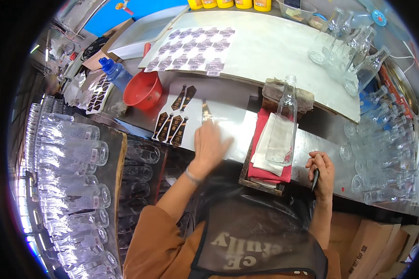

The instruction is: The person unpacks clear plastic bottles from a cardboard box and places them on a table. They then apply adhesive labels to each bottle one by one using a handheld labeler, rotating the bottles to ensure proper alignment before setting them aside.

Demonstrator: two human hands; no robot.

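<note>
My left hand (210,145) is stretched over the white worktop, blurred, its thumb apart from the fingers. Just beyond its fingertips lies a single black-and-gold label (206,109). Beside it, a sheet carries several black-and-gold bottle-shaped labels (171,128). A clear glass bottle (284,128) rests on white and red cloths (268,156) in a wooden cradle, its neck on a cloth-wrapped block (302,98). To the right of the cradle my right hand (322,172) is closed around a thin dark tool (315,179), whose kind I cannot make out.
Clear glass bottles crowd the left rack (86,156) and stand in groups on the right (381,153). A red bowl (144,90) and blue-capped bottle (116,72) sit at the back left. A raised white board (265,46) holds printed label sheets (191,46). Cardboard boxes (363,246) stand below right.
</note>
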